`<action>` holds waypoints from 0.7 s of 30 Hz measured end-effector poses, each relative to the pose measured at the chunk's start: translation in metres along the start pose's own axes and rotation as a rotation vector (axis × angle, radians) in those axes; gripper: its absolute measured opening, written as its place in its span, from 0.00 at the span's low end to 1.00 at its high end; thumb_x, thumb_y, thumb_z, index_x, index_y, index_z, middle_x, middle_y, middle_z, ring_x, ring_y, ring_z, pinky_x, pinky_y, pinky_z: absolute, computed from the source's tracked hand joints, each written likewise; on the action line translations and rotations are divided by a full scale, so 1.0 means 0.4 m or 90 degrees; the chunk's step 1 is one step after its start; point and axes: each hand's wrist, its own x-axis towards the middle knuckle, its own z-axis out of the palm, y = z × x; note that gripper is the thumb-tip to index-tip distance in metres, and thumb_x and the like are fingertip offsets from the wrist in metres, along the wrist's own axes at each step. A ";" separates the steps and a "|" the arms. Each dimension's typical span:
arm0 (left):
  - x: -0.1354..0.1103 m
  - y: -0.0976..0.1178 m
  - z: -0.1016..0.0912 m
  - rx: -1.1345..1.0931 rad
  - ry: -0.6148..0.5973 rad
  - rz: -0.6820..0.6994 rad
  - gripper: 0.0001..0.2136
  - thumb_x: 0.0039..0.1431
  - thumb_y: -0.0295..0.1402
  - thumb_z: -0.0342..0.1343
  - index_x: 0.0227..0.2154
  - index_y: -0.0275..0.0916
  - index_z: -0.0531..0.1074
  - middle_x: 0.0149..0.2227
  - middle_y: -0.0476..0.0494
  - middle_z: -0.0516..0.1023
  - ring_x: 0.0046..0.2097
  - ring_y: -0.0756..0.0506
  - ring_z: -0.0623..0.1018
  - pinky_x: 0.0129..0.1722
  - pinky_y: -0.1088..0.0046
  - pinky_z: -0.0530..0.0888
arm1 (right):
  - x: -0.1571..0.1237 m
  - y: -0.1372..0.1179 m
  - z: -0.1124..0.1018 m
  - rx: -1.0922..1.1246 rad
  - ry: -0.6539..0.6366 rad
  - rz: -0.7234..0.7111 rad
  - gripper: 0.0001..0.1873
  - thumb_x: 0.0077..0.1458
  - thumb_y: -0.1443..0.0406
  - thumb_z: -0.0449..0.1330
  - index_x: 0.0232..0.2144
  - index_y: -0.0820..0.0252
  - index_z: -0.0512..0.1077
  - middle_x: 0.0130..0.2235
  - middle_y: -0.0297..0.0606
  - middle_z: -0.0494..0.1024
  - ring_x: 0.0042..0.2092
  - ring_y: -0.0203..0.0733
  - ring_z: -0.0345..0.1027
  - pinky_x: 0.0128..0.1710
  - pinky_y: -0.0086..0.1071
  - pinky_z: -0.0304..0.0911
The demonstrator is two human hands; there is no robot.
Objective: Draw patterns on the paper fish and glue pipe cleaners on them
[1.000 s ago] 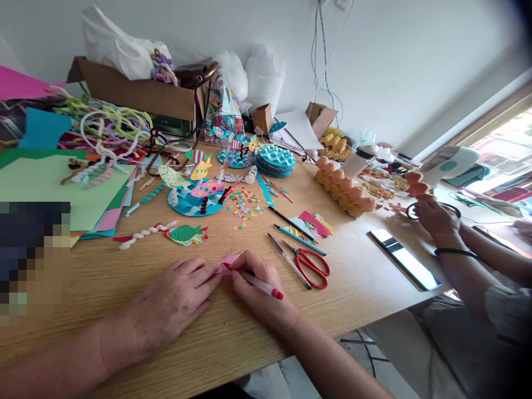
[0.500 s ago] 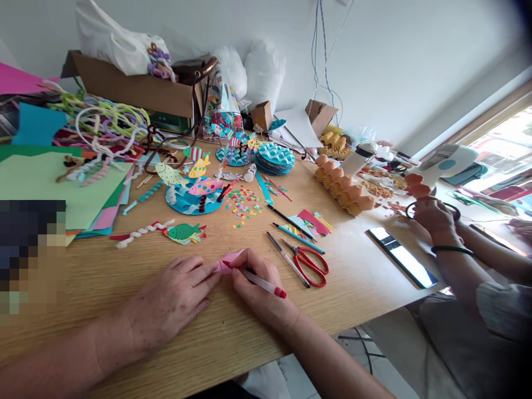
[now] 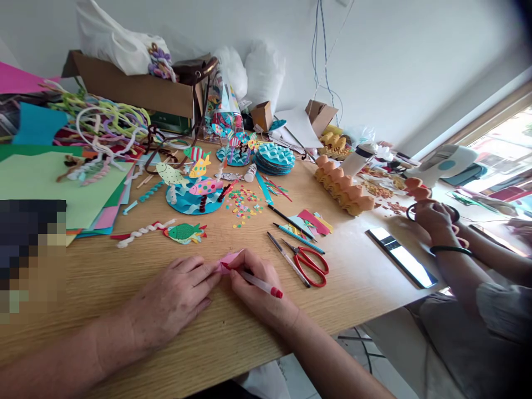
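The left hand [image 3: 174, 299] lies flat on the table, fingers spread and unclenched, its fingertips pinning the near edge of a small pink paper piece [image 3: 229, 258]. The right hand [image 3: 257, 291] is closed in a writing grip around a red-capped pen [image 3: 261, 285], its tip on the same pink piece. The piece sits on the table between the two hands, in front of the person and just short of the red scissors [image 3: 311, 265].

The piece is small and held only by fingertips. A firm stroke could well drag or crease it, or the tip could run off its edge and mark the wood. The right wrist also rests close to the scissors and two loose pencils, which a wide sweep might knock.

The surface is a broad light-wood table [image 3: 124, 277] set against a white wall, with a bright window at the far right. A cardboard box [image 3: 133, 91] stands at the back beside stacked coloured sheets [image 3: 50, 183] and a tangle of pipe cleaners. An orange egg carton [image 3: 343, 191] lies near a co-worker's hand [image 3: 432, 219]. A dark phone [image 3: 401, 257], a green paper fish [image 3: 183, 233] and scattered confetti dots [image 3: 245, 205] lie loose about the table.
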 end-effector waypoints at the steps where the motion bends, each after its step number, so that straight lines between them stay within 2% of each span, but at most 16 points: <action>1: 0.000 0.000 0.000 0.002 0.000 -0.001 0.15 0.66 0.26 0.51 0.53 0.33 0.74 0.48 0.38 0.81 0.47 0.39 0.76 0.46 0.61 0.76 | 0.000 0.000 0.000 0.000 -0.002 0.000 0.02 0.50 0.67 0.53 0.27 0.53 0.63 0.28 0.32 0.77 0.28 0.37 0.69 0.29 0.28 0.63; 7: 0.000 -0.001 0.001 -0.020 -0.020 -0.004 0.16 0.66 0.26 0.52 0.55 0.34 0.72 0.49 0.39 0.81 0.47 0.39 0.76 0.47 0.61 0.76 | 0.001 0.000 -0.001 -0.017 0.001 0.000 0.03 0.51 0.66 0.53 0.27 0.53 0.62 0.28 0.32 0.77 0.28 0.36 0.69 0.30 0.27 0.63; 16: 0.004 0.002 -0.009 -0.005 -0.039 -0.014 0.17 0.68 0.25 0.47 0.55 0.35 0.73 0.49 0.39 0.81 0.48 0.40 0.76 0.48 0.62 0.76 | -0.004 0.004 -0.005 -0.058 0.005 0.004 0.05 0.49 0.70 0.54 0.27 0.53 0.63 0.26 0.29 0.74 0.25 0.36 0.65 0.28 0.27 0.61; 21: 0.005 0.003 -0.011 -0.007 -0.018 -0.010 0.16 0.69 0.26 0.48 0.54 0.35 0.74 0.48 0.39 0.81 0.47 0.39 0.76 0.47 0.62 0.75 | -0.004 0.005 -0.006 -0.055 -0.005 0.004 0.06 0.48 0.70 0.54 0.27 0.53 0.64 0.26 0.29 0.74 0.26 0.36 0.66 0.28 0.27 0.61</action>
